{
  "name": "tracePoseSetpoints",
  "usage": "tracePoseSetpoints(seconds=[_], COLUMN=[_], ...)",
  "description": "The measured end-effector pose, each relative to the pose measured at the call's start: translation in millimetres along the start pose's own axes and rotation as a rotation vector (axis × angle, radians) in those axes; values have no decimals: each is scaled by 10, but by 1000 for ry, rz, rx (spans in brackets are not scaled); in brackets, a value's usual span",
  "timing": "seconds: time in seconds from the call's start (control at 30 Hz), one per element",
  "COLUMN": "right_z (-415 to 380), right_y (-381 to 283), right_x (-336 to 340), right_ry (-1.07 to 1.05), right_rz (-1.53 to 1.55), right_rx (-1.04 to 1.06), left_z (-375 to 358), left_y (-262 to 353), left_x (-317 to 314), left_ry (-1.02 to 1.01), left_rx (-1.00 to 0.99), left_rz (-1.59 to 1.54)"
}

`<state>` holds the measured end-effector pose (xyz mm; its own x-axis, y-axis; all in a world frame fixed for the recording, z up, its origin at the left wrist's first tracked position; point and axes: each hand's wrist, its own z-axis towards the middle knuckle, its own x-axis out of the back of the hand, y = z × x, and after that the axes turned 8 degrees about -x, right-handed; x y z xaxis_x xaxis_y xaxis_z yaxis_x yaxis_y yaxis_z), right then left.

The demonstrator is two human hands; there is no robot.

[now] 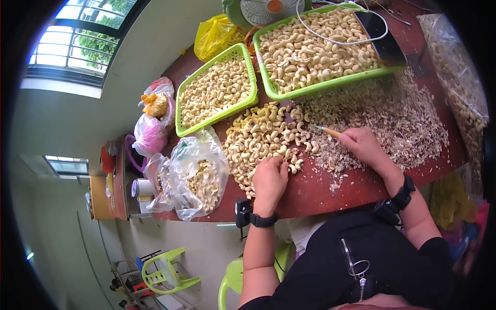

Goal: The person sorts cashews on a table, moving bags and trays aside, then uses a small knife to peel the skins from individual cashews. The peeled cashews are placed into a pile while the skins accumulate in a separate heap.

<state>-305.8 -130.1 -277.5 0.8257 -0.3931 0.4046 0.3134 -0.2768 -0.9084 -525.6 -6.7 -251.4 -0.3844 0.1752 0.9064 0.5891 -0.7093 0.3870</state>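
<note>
Red-brown table [320,188] with cashew sorting station, window at upper left.

A loose cashew pile [261,137] lies on the table directly ahead of the left hand [268,178], whose curled fingers rest on the pile's near edge. The right hand [364,144] grips a small tool [328,131], tip pointing toward the pile. Shell scraps [392,121] spread right; two green baskets [243,49] sit beyond.

Loose cashew pile [261,137] on table [310,191], before two baskets [214,93] [315,46]; shell scraps [392,119] right, bagged cashews [199,178] left.
</note>
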Motion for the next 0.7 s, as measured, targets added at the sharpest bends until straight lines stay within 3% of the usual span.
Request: tracePoseSetpoints(seconds=[0.13,0.27,0.33,0.4,0.53,0.6,0.7], right_z=[-10,-16,-14,-14,-21,-8,-2], right_y=[-51,-63,-50,-57,-51,-58,-29], right_x=[-27,-3,-7,-7,-7,-4,-18], right_ry=[-7,-1,21,9,1,14,21], right_rz=[0,4,12,25,-5,18,-45], right_rx=[-6,-54,-22,-54,-36,-50,10], left_z=[28,-97,-183,-275,-427,-418,-403], left_y=[32,-160,-449,-939,-1679,-1702,-1250], left_x=[76,401,640,959,1292,1295,1116], left_ry=[-32,280,532,610,553,559,702], left_rx=[8,155,211,269,247,184,173], left_rz=[-103,-355,-274,61,325,406,213])
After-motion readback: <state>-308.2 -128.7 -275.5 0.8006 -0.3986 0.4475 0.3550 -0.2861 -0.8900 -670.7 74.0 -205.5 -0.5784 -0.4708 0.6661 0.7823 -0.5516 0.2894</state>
